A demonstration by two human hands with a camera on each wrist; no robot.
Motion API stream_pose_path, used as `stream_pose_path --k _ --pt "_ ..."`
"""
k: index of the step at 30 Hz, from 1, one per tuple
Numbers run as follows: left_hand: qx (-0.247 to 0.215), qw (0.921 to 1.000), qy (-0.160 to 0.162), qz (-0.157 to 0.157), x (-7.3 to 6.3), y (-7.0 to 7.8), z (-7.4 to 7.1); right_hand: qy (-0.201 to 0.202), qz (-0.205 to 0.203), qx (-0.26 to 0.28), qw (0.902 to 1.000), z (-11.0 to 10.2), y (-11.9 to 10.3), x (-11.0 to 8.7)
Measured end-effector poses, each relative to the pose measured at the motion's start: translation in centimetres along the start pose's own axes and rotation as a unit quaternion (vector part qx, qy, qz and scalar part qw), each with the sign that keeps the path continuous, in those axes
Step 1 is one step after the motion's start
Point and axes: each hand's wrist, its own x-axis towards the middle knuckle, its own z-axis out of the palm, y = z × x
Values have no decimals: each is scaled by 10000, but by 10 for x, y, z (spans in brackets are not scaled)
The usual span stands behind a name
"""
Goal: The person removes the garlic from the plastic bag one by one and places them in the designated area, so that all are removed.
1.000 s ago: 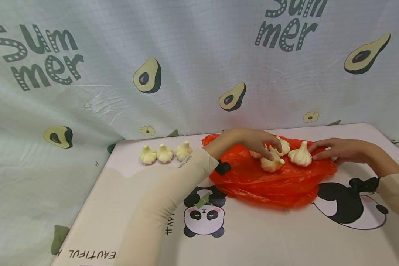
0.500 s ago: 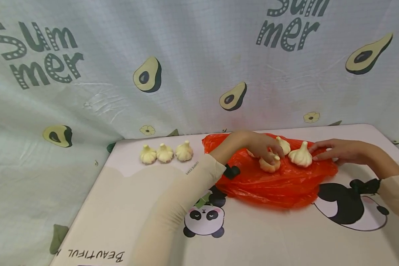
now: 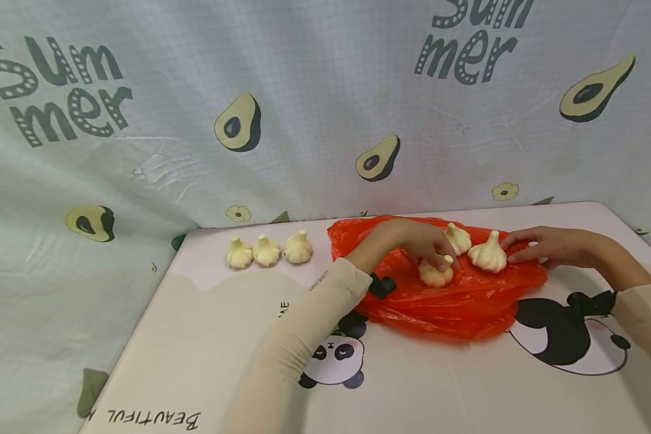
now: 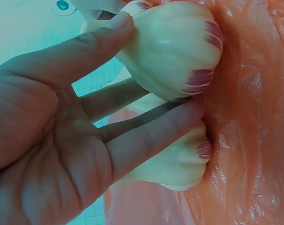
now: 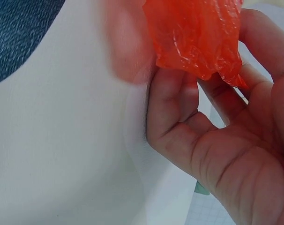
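A red plastic bag [image 3: 445, 310] lies crumpled on the table with several garlic bulbs on it. My left hand [image 3: 425, 240] reaches down over it and pinches one garlic bulb [image 3: 435, 275] between thumb and fingers. Another bulb [image 4: 179, 161] sits behind those fingers in the left wrist view, hidden by the hand in the head view. Two more, a rear bulb [image 3: 458, 239] and a right-hand bulb [image 3: 488, 253], rest on the bag. My right hand [image 3: 561, 247] curls its fingers at the bag's right edge, fingertips close beside the right-hand bulb.
Three garlic bulbs, one of them this middle bulb [image 3: 266, 252], stand in a row at the table's back left. The pale tablecloth [image 3: 195, 343] bears printed pandas and letters. A curtain [image 3: 304, 108] with avocado prints hangs directly behind the table.
My left hand has shifted slightly toward me over the bag, and the garlic bulb at its fingers has moved a little left. The right hand stays at the bag's edge.
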Motion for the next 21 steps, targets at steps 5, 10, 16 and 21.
stream_pose_path --k 5,10,16,21 --pt "-42 10000 75 30 -4 0 0 19 16 -6 10000 0 -1 -1" --pt "-1 9994 268 209 -8 -2 1 10 29 -16 10000 1 -1 0" --pt "167 9972 575 441 -18 -9 5 -33 53 -23 10000 0 0 -1" --pt "439 9947 802 479 -31 -17 12 -55 36 58 10000 0 -2 0"
